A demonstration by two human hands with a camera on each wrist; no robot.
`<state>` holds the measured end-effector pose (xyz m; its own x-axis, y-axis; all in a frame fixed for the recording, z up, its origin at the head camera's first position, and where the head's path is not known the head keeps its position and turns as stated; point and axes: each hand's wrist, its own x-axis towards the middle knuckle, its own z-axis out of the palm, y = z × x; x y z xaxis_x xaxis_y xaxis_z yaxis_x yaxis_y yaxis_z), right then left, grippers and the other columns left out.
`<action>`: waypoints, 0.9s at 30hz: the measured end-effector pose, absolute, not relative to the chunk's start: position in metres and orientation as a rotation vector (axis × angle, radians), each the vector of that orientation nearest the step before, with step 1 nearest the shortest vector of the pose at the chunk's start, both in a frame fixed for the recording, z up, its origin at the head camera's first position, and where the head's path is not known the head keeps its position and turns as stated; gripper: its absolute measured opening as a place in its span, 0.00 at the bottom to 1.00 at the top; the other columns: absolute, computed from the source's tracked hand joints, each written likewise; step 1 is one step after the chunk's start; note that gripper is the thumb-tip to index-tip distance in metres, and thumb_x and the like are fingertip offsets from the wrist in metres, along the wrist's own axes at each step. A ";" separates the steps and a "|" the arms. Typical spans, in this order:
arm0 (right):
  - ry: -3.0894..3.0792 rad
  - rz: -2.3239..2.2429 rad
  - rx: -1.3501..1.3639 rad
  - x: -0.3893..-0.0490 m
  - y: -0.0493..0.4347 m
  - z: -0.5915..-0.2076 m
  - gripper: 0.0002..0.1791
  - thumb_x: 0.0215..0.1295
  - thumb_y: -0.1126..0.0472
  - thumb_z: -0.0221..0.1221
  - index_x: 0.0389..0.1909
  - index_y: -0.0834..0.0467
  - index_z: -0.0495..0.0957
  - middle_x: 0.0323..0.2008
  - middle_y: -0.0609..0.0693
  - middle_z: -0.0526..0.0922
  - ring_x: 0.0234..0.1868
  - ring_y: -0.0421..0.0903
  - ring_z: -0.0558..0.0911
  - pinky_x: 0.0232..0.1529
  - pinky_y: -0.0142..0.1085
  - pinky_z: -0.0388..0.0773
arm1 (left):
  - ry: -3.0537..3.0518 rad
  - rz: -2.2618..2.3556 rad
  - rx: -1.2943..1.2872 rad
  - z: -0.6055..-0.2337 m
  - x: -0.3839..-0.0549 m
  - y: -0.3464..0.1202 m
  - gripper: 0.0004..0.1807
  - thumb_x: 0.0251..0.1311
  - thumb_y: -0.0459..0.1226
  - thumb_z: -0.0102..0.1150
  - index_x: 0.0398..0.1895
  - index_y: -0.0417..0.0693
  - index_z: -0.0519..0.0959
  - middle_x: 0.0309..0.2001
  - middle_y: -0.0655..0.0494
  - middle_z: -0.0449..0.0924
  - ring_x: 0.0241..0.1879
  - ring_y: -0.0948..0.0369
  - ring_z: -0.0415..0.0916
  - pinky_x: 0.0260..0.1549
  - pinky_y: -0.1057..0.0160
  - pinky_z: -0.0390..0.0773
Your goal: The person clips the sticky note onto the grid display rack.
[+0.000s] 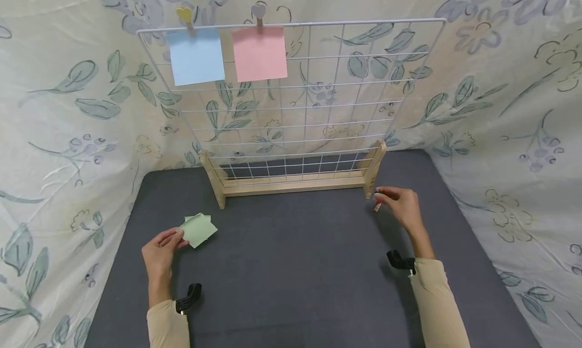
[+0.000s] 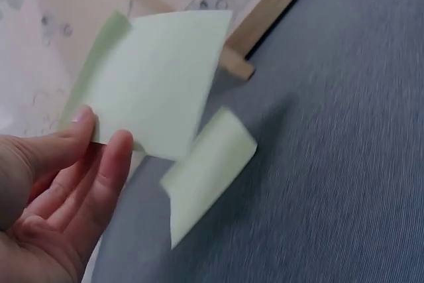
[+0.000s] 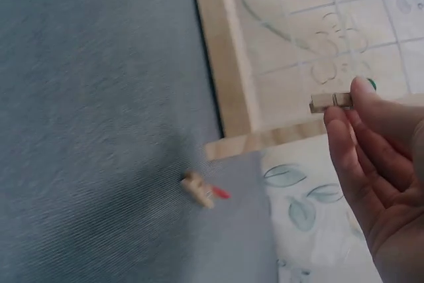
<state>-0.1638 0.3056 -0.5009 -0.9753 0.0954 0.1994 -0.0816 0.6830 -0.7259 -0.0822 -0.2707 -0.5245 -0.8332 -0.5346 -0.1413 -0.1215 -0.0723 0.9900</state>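
Observation:
My left hand [image 1: 159, 252] pinches a pale green paper note [image 2: 152, 84] by one edge between thumb and fingers. A second green note [image 2: 212, 170], curled, is on the table just below it. Over at the right, my right hand [image 1: 402, 206] pinches a small wooden clothespin [image 3: 322, 103] between thumb and fingertips; a bit of green shows behind the thumb. Another wooden clothespin [image 3: 197, 190], with a red part, lies on the table under that hand, near the foot of the wire rack.
A white wire grid [image 1: 309, 90] stands on a wooden base [image 1: 291, 184] at the back of the dark table [image 1: 291, 267]. Blue [image 1: 196, 57] and pink [image 1: 260, 55] notes hang at its top left, under yellow [image 1: 184, 14] and grey [image 1: 258, 10] heart clips. Flowered cloth [image 1: 68, 136] surrounds the table.

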 end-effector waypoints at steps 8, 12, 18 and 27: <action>-2.623 1.286 0.091 -0.175 0.297 -0.484 0.16 0.63 0.56 0.67 0.45 0.64 0.85 0.38 0.60 0.87 0.30 0.30 0.81 0.28 0.20 0.77 | -1.943 -1.976 0.591 -0.516 -0.107 -0.247 0.11 0.57 0.29 0.67 0.41 0.29 0.81 0.29 0.58 0.85 0.26 0.64 0.84 0.28 0.61 0.88; -2.649 1.393 0.091 -0.176 0.294 -0.478 0.20 0.63 0.53 0.67 0.48 0.63 0.84 0.40 0.60 0.87 0.33 0.31 0.82 0.33 0.21 0.79 | -2.016 -1.967 0.536 -0.511 -0.118 -0.231 0.13 0.60 0.28 0.64 0.44 0.24 0.80 0.28 0.60 0.84 0.25 0.64 0.84 0.31 0.59 0.87; -2.654 1.470 0.154 -0.179 0.292 -0.472 0.19 0.64 0.55 0.65 0.49 0.64 0.84 0.40 0.59 0.87 0.34 0.33 0.83 0.33 0.25 0.81 | -2.143 -1.908 0.417 -0.502 -0.133 -0.207 0.12 0.62 0.28 0.63 0.44 0.23 0.80 0.29 0.52 0.85 0.22 0.65 0.82 0.29 0.61 0.88; -2.615 1.556 0.228 -0.189 0.280 -0.453 0.18 0.64 0.57 0.65 0.50 0.64 0.83 0.42 0.58 0.87 0.37 0.34 0.85 0.39 0.23 0.82 | -2.182 -1.917 0.218 -0.489 -0.146 -0.179 0.13 0.62 0.30 0.63 0.43 0.24 0.81 0.38 0.27 0.81 0.22 0.65 0.83 0.30 0.59 0.88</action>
<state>-0.1887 0.2798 -0.4534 -0.9848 -0.0816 0.1534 -0.1737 0.4701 -0.8654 -0.1458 -0.1793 -0.4893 -0.9627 -0.2605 0.0731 0.0390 0.1339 0.9902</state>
